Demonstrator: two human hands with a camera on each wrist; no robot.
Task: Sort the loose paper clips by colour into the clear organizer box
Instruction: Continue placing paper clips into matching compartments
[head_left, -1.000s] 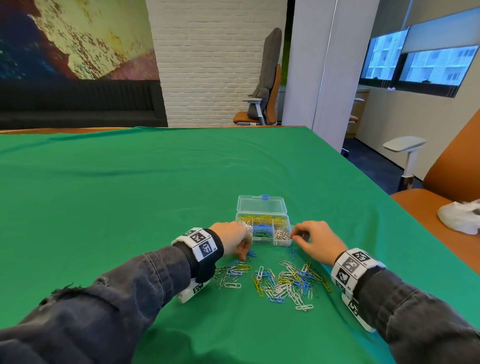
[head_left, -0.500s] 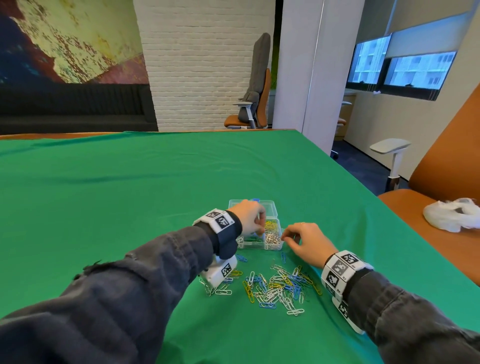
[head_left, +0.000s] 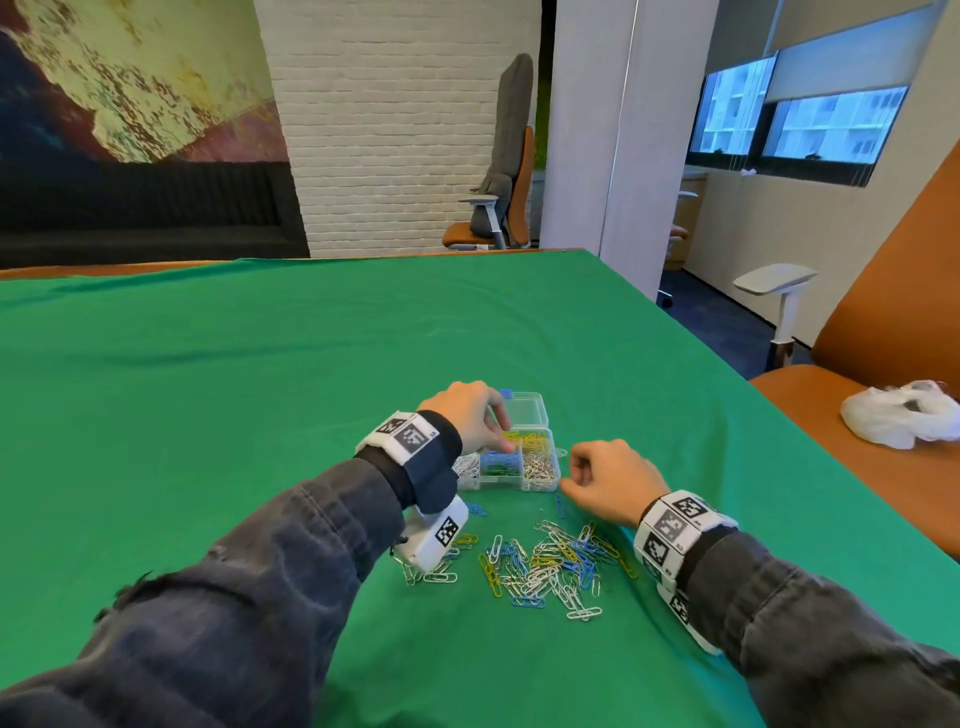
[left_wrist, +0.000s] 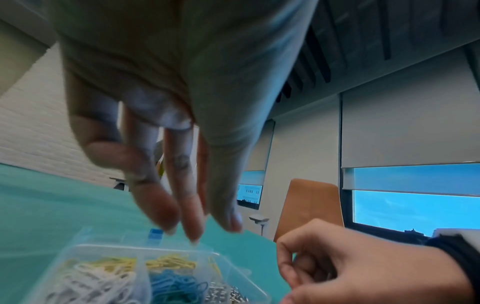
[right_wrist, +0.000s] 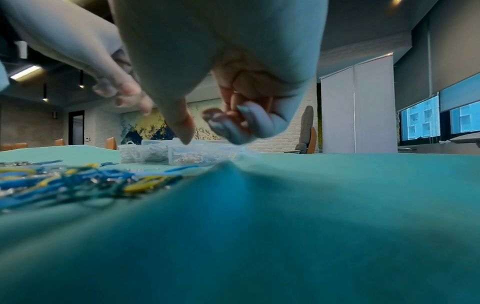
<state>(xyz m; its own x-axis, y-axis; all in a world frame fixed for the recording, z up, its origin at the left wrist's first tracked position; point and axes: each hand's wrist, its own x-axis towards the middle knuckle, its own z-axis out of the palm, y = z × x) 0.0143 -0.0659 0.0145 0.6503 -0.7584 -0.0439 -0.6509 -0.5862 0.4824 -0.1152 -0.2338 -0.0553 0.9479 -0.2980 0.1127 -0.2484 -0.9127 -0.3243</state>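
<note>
1. The clear plastic organizer box (head_left: 524, 462) sits open on the green cloth-covered table (head_left: 260, 395), its lid (head_left: 524, 411) folded back on the far side.
2. The left hand (head_left: 470, 415) hangs over the box's far compartments. In the left wrist view its fingers (left_wrist: 166, 205) point down, fairly straight and slightly apart, with nothing between them; their tips are just above the yellow clips (left_wrist: 168, 262).
3. The right hand (head_left: 608, 480) rests on the cloth just beside the box's right wall, apart from it. Its fingers are curled in toward the thumb; whether they pinch a clip cannot be told from any view.
4. The pile of loose coloured paper clips (head_left: 545, 566), white, blue, yellow and green, lies on the cloth near the box on the person's side, between the 2 wrists.
5. Only the left wrist view shows the compartments closely: white clips (left_wrist: 91, 286), blue clips (left_wrist: 179, 286) and silver clips (left_wrist: 223, 292) in front, yellow behind.
6. The right wrist view shows the box from the side, low and blurred, with the curled fingers (right_wrist: 233, 127) above it.
7. Only the head view shows an orange chair (head_left: 883, 332) and a white plastic bag (head_left: 898, 413) to the right.
</note>
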